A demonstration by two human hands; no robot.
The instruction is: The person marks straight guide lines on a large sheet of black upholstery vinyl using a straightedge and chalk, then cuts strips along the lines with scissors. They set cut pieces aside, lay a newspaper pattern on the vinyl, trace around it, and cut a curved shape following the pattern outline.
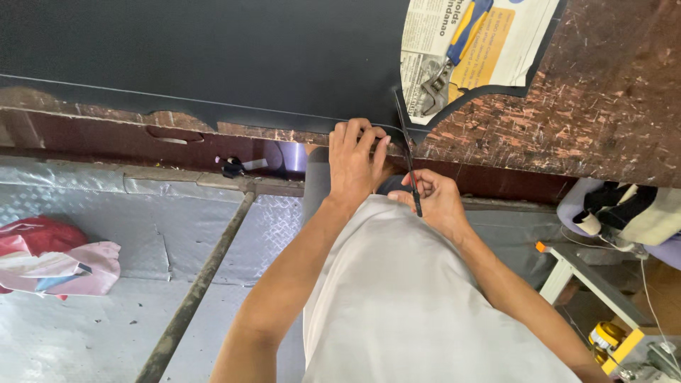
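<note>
Both my hands work the near edge of the large black sheet [213, 57].

My left hand [355, 163] presses its fingers together on the sheet's edge over the scarred brown wooden bench [603, 106]; just right, my right hand [433, 202] pinches a thin black trimmed strip [410, 170]. Newspaper pattern [489, 50] lies far right.

Fingertips of the left hand [356, 159] hidden under the black sheet [213, 57] at the worktop's [603, 106] near edge, pliers [454, 53] cut off by the top edge, small dark object [232, 167] on the floor too small to identify
</note>
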